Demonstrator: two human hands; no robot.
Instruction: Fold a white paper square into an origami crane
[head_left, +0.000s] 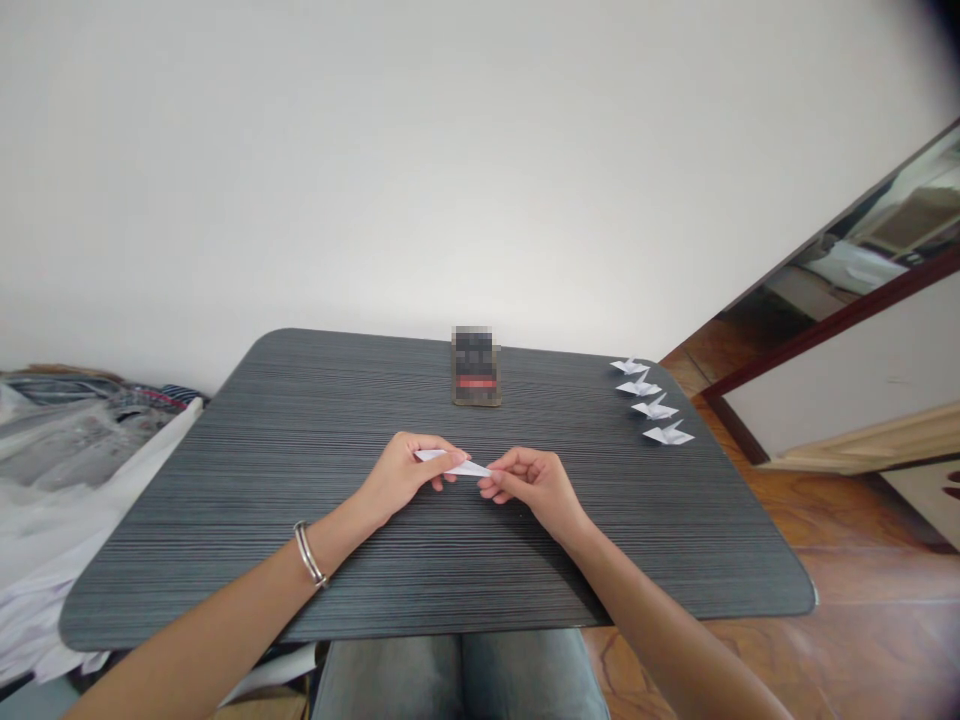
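Note:
A slim piece of folded white paper (474,469) is held above the dark table (337,400), near its middle. My left hand (409,468) grips the wider end, with the thumb lying along the top of the paper. My right hand (534,482) pinches the narrow, pointed end between thumb and fingers. Parts of the paper are hidden under the fingers of both hands. A silver bangle (309,555) circles my left wrist.
Several folded white paper cranes (669,433) stand in a row along the table's right side. A phone-like dark object (476,368), blurred out, lies at the back edge by the wall (337,170). Plastic-covered items (67,470) are piled at the left.

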